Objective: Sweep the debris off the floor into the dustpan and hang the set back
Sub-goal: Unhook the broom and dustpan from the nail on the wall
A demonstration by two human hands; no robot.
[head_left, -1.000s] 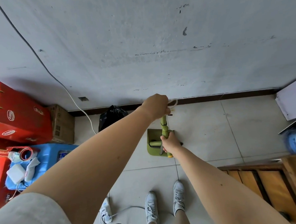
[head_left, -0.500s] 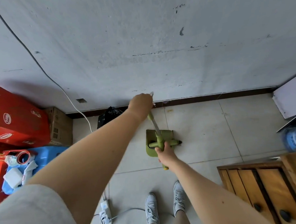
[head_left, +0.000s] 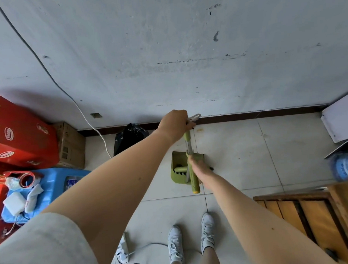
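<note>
The left hand [head_left: 175,122] is closed in a fist around the top of a green handle [head_left: 187,135], near the white loop [head_left: 195,117]. The right hand [head_left: 197,165] grips a second green handle [head_left: 194,181] lower down, above the green dustpan [head_left: 177,170] on the tiled floor [head_left: 241,158] by the wall

A dustpan [head_left: 178,168] sits on the floor directly beneath the right hand [head_left: 198,167], the left hand [head_left: 175,122] beyond it nearer the wall [head_left: 165,51]; a bag [head_left: 129,137] and stacked boxes [head_left: 18,136] lie to the left, a cabinet [head_left: 314,215] to the right.
</note>
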